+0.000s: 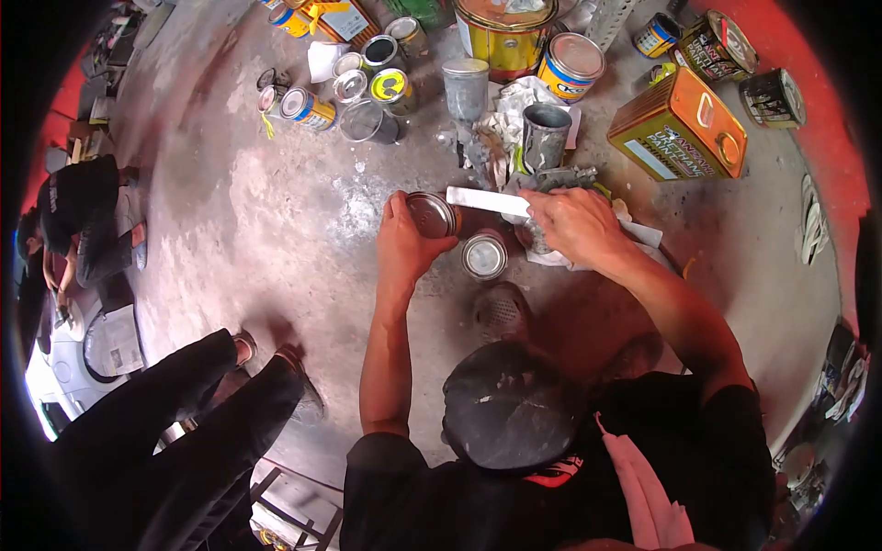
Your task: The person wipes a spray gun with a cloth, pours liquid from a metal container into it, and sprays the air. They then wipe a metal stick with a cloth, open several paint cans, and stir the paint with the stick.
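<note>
My left hand [410, 237] is wrapped round a small round metal can [434, 217], thumb on the near side and fingers on the far side. A flat white stick [487, 201] is gripped in my right hand [577, 224], its free end pointing left close to the can's rim. Just below and between the hands, a second small tin [484, 255] with a pale top stands on the floor. Beyond my right hand stands a grey-stained cup [546, 136] beside crumpled paper [522, 99].
Several paint tins and cups stand at the far side, among them a clear cup [368, 122] and a large yellow can [507, 41]. A rectangular urethane paint can [678, 127] stands right. Another person's legs [197, 390] are at lower left; a bending person [84, 216] is farther left.
</note>
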Available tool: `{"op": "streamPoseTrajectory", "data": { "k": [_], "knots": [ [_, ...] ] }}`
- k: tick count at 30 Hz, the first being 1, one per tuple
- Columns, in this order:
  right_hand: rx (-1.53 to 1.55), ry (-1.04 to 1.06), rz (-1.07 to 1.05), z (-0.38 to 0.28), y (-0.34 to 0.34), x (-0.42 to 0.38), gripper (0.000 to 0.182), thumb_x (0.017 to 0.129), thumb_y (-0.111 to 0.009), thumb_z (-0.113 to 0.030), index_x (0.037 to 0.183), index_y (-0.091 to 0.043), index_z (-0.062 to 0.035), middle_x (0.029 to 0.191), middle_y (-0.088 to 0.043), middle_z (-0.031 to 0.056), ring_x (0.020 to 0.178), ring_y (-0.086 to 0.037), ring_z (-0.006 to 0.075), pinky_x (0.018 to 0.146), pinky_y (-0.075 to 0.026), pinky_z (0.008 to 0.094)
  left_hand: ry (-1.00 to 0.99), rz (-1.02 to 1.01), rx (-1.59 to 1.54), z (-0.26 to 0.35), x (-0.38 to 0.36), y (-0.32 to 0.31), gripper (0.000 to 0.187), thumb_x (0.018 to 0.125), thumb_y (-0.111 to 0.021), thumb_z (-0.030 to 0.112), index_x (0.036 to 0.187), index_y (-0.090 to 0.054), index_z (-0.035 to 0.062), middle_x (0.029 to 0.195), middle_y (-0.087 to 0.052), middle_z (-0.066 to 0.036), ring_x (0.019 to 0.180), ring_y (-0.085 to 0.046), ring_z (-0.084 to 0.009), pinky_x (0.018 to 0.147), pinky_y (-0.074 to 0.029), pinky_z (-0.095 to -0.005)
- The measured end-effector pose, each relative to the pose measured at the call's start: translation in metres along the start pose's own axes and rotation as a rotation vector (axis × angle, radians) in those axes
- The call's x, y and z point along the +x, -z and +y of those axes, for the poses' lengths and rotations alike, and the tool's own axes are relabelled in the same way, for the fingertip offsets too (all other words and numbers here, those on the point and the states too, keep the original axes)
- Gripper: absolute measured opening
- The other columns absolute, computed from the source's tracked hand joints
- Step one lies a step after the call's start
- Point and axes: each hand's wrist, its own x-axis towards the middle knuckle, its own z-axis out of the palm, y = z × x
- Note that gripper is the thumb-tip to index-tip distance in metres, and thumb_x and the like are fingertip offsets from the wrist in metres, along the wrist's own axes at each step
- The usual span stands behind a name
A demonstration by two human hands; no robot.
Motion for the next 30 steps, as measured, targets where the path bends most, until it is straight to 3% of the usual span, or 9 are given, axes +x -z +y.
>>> {"op": "streamPoseTrajectory", "data": {
  "k": [7,10,13,16,18,21,24,27,30],
  "knots": [
    [-0.042,0.054,-0.085,0.002,-0.009,0.006,0.022,0.091,-0.053,-0.019,0.106,-0.068,-0.0120,0.087,-0.067,0.0160,0.080,-0.064,0.0380,0.072,-0.050,0.0492,0.125,-0.021,-0.076,0.002,0.000,-0.002,0.098,0.046,-0.093,0.019,0.124,-0.038,-0.0048,0.115,-0.055,-0.024,0.107,-0.055,-0.0414,0.088,-0.048,-0.0432],
    [0.067,-0.050,-0.061,-0.006,-0.008,0.010,0.023,0.089,-0.055,-0.020,0.106,-0.069,-0.0131,0.091,-0.068,0.0169,0.084,-0.064,0.0380,0.077,-0.050,0.0472,-0.060,0.130,-0.011,-0.011,-0.006,-0.013,0.100,0.050,-0.092,0.017,0.127,-0.033,-0.0056,0.115,-0.054,-0.021,0.105,-0.055,-0.0401,0.088,-0.047,-0.0441],
    [0.279,0.079,0.020,0.030,-0.029,0.016,0.024,0.089,-0.058,-0.022,0.106,-0.069,-0.0111,0.093,-0.068,0.0176,0.088,-0.065,0.0369,0.080,-0.050,0.0442,-0.006,0.208,-0.505,-0.030,-0.017,-0.007,0.099,0.055,-0.089,0.011,0.131,-0.029,-0.0035,0.115,-0.053,-0.017,0.104,-0.056,-0.0371,0.089,-0.047,-0.0441],
    [0.381,-0.009,0.101,0.044,-0.022,0.013,0.028,0.091,-0.059,-0.023,0.111,-0.067,-0.0051,0.079,-0.066,0.0135,0.069,-0.063,0.0218,0.067,-0.049,0.0365,0.259,0.213,-0.794,-0.038,-0.034,0.014,0.090,0.067,-0.082,0.016,0.136,-0.027,0.0027,0.117,-0.052,-0.015,0.107,-0.055,-0.0340,0.094,-0.046,-0.0484],
    [0.411,-0.056,0.177,0.062,-0.020,0.013,0.028,0.094,-0.058,-0.024,0.114,-0.066,-0.0048,0.072,-0.064,0.0091,0.060,-0.059,0.0161,0.059,-0.048,0.0336,0.310,0.372,-1.530,-0.077,-0.045,0.010,0.076,0.077,-0.073,0.031,0.137,-0.032,0.0083,0.120,-0.053,-0.015,0.110,-0.055,-0.0342,0.099,-0.042,-0.0571],
    [0.652,-0.156,0.054,0.077,-0.019,0.017,0.030,0.098,-0.055,-0.023,0.120,-0.062,-0.0039,0.063,-0.052,-0.0019,0.050,-0.044,0.0055,0.045,-0.036,0.0253,0.368,0.270,-1.769,-0.111,-0.065,0.010,0.065,0.082,-0.062,0.044,0.134,-0.041,0.0113,0.125,-0.053,-0.012,0.115,-0.053,-0.0343,0.101,-0.037,-0.0648],
    [0.712,-0.294,0.034,0.075,-0.016,0.015,0.030,0.093,-0.059,-0.026,0.114,-0.066,-0.0055,0.094,-0.070,0.0087,0.084,-0.064,0.0147,0.075,-0.049,0.0313,0.399,0.302,-1.871,-0.124,-0.082,-0.005,0.062,0.083,-0.060,0.049,0.131,-0.047,0.0114,0.130,-0.052,-0.012,0.118,-0.051,-0.0354,0.102,-0.039,-0.0597],
    [0.638,-0.300,0.047,0.071,-0.012,0.016,0.030,0.093,-0.060,-0.026,0.114,-0.065,-0.0039,0.091,-0.069,0.0059,0.083,-0.062,0.0126,0.074,-0.048,0.0299,0.457,0.318,-1.958,-0.116,-0.088,-0.007,0.068,0.085,-0.057,0.057,0.134,-0.045,0.0104,0.133,-0.050,-0.013,0.120,-0.050,-0.0389,0.103,-0.041,-0.0556],
    [0.769,-0.232,0.082,0.065,-0.005,0.014,0.025,0.098,-0.057,-0.022,0.113,-0.062,-0.0035,0.067,-0.047,-0.0077,0.052,-0.038,0.0011,0.044,-0.030,0.0201,0.444,0.318,-1.974,-0.102,-0.076,0.003,0.070,0.089,-0.052,0.059,0.137,-0.042,0.0095,0.136,-0.048,-0.014,0.123,-0.047,-0.0426,0.103,-0.041,-0.0564]
  ]
}}
